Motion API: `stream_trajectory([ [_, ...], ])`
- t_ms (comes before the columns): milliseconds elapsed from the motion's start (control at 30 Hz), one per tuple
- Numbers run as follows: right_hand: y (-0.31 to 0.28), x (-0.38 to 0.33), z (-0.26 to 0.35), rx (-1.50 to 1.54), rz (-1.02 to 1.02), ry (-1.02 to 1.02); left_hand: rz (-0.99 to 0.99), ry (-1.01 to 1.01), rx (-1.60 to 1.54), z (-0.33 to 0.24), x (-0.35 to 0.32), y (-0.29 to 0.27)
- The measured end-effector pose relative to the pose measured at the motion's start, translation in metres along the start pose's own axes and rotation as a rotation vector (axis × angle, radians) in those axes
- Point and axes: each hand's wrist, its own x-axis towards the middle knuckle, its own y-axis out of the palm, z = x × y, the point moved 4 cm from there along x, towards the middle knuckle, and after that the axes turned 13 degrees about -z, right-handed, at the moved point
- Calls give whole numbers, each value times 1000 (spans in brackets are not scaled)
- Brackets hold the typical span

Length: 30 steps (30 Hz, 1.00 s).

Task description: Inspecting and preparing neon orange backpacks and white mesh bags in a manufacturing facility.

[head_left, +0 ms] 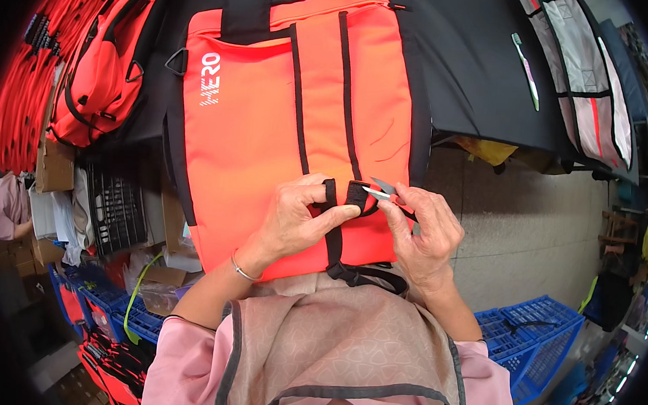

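A bright orange bag (246,146) with black sides lies in front of me, its lower end at my lap. Two black bands edge a raised orange strip (323,98) down its front. At the lower end of that strip, my left hand (293,214) pinches a short black webbing strap (356,197) between thumb and fingers. My right hand (427,237) grips small thread snips (379,192) with red handles, their blades parted beside the webbing. Thin dark threads (392,136) lie on the orange fabric. A black buckle (343,274) hangs below my left hand.
On the black-covered table (466,55) lie a toothbrush (526,72) and a grey bag (580,77) at the right. Another orange bag (98,77) is at the left. Blue crates (534,341) stand low right; cardboard boxes (55,165) are at the left.
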Motion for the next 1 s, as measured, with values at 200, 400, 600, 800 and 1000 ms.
stream_trajectory([
  [200, 0, 3, -1, -62, -6, -43, -27, 2, -3, 6, -1, 2],
  [400, 3, 2, -2, -77, 3, -64, -28, -10, 19, 5, 0, 2],
  [600, 4, 1, -3, -83, -2, -78, -8, 2, 54, 4, 1, 2],
  [800, 5, 1, -2, -81, 7, -88, -24, 2, 13, 3, 2, 2],
  [1000, 5, 2, -3, -119, 23, -109, -17, 12, 48, 4, 2, 3],
])
